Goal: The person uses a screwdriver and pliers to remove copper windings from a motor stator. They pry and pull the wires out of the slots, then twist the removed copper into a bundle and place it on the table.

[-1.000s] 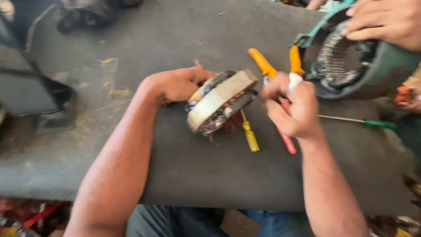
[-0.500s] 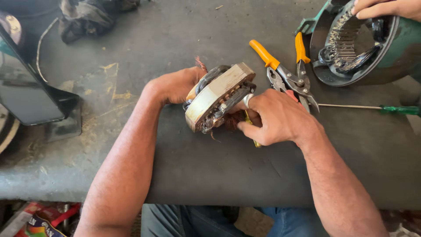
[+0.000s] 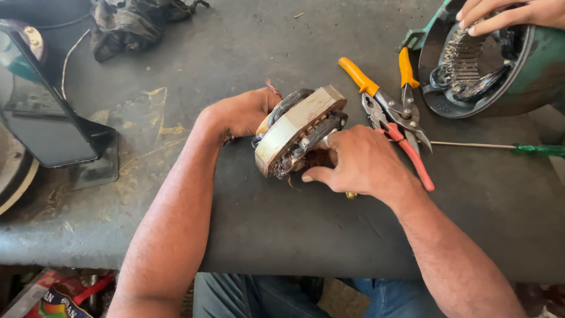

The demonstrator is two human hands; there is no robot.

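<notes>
Both hands on motor stator [image 3: 297,131], tilted on tabletop [image 3: 247,235].
L hand [image 3: 241,112] grips at 9 o'clock, R hand [image 3: 356,162] closed at 3; snips [image 3: 385,106] beyond.

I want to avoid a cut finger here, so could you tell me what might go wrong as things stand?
The right hand has its fingers in the windings of the tilted stator, where wire ends or core edges could nick them. The left hand only props the stator from behind, so it could tip or roll. The snips lie beside the right hand and might get knocked.
</notes>
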